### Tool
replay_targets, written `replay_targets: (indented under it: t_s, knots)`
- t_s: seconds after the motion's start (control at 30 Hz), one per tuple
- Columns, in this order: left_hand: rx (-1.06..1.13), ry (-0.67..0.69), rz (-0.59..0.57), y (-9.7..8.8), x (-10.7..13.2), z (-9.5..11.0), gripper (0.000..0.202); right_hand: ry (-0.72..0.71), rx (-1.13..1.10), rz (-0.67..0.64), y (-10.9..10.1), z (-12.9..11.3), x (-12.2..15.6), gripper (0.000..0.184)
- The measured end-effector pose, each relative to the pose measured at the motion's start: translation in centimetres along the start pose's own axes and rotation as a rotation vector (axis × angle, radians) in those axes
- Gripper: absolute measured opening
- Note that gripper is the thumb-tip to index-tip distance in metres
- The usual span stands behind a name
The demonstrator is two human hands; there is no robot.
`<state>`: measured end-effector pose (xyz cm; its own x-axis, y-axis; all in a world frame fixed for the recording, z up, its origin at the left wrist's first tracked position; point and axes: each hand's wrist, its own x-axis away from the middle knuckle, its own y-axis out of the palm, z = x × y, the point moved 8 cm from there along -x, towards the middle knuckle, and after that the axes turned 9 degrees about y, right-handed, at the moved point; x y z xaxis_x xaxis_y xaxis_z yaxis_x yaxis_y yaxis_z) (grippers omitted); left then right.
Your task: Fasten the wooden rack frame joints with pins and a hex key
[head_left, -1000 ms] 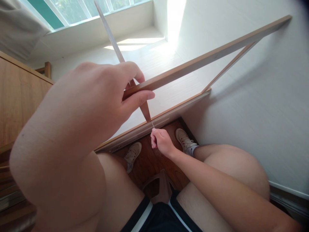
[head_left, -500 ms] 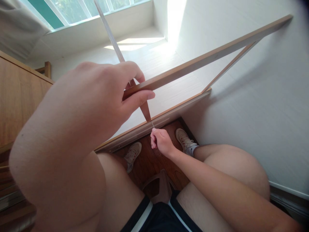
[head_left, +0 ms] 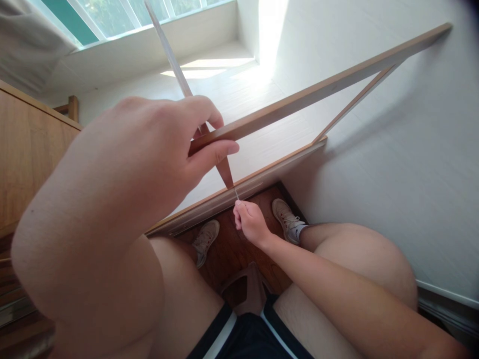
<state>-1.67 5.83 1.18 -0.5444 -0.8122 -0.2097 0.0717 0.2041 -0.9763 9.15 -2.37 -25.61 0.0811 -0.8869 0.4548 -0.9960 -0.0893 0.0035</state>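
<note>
My left hand [head_left: 149, 149] is close to the camera and grips the near corner of a thin wooden frame [head_left: 322, 89], fingers wrapped round its edge. The frame stands tilted, with its lower corner resting on a white board edged in wood [head_left: 262, 179]. Below that corner, my right hand [head_left: 249, 222] is closed on a thin metal tool [head_left: 236, 193], whose tip touches the frame's lower corner. I sit with my knees apart and my feet in pale shoes [head_left: 286, 217] on the dark wooden floor.
A wooden cabinet [head_left: 30, 149] stands at the left. A window [head_left: 123, 15] with a white sill lies ahead. A white wall [head_left: 411, 174] fills the right side. A brown stool seat [head_left: 247, 289] shows between my legs.
My right hand has shifted very slightly; the frame and my left hand have stayed put.
</note>
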Motion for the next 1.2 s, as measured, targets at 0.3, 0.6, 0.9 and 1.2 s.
replay_targets:
  t_s: [0.3, 0.6, 0.9, 1.2]
  knots:
    - [-0.003, 0.019, 0.005, 0.0, 0.1, 0.1, 0.058, -0.124, 0.454, 0.151, -1.3, -1.2, -0.1, 0.045]
    - [-0.019, 0.022, 0.000, 0.0, 0.0, 0.3, 0.056, -0.134, 0.809, 0.215, -1.3, -1.8, -0.2, 0.045]
    - [0.001, -0.003, -0.011, 0.1, 0.1, 0.1, 0.060, -0.128, 0.906, 0.215, -1.1, -1.9, -0.2, 0.045]
    - [-0.025, 0.014, -0.008, 0.1, 0.2, 0.2, 0.062, -0.108, 0.987, 0.234, -1.4, -2.0, -0.4, 0.046]
